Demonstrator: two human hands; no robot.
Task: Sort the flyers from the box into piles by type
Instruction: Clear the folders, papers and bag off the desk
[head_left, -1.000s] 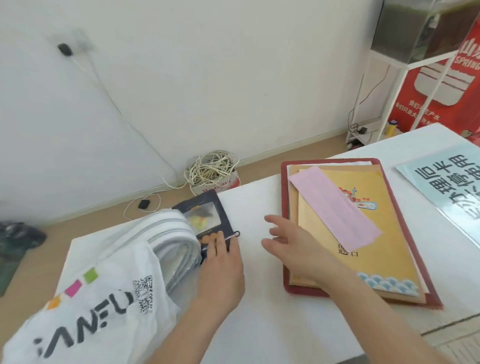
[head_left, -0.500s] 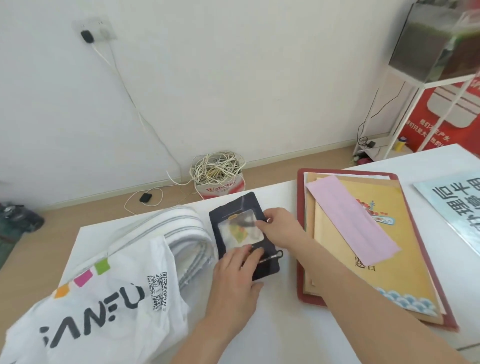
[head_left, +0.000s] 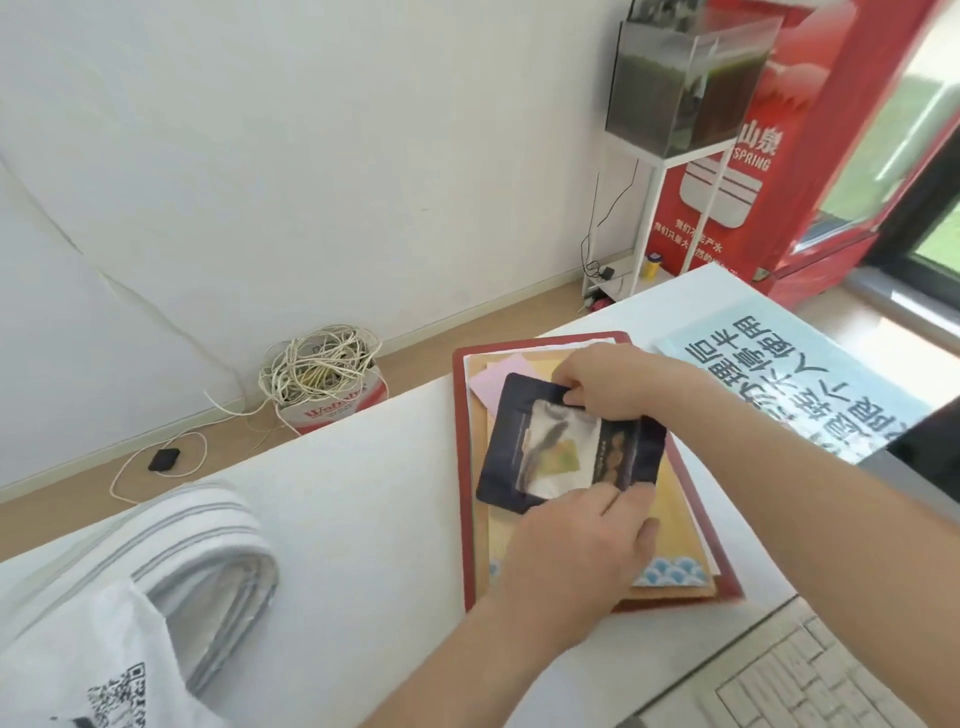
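Note:
A dark navy packet (head_left: 519, 436) with a clear shiny window sits over the pile of flat papers: a red folder (head_left: 459, 467) at the bottom, a yellow envelope (head_left: 675, 525) on it, a pink slip (head_left: 501, 382) peeking out at the far end. My right hand (head_left: 608, 384) pinches the packet's far edge. My left hand (head_left: 571, 551) grips its near edge. A white bag (head_left: 156, 571) with grey stripes and a QR code lies at the left on the white table (head_left: 363, 493).
A pale blue sheet (head_left: 789, 374) with large characters lies right of the pile. A white keyboard (head_left: 810, 675) is at the near right corner. On the floor beyond the table stand a box of coiled cable (head_left: 322, 379), a white stand with a tank (head_left: 685, 78) and a red panel.
Both hands have carried the navy packet from beside the bag to the right, over the folder pile. The view has swung right too.

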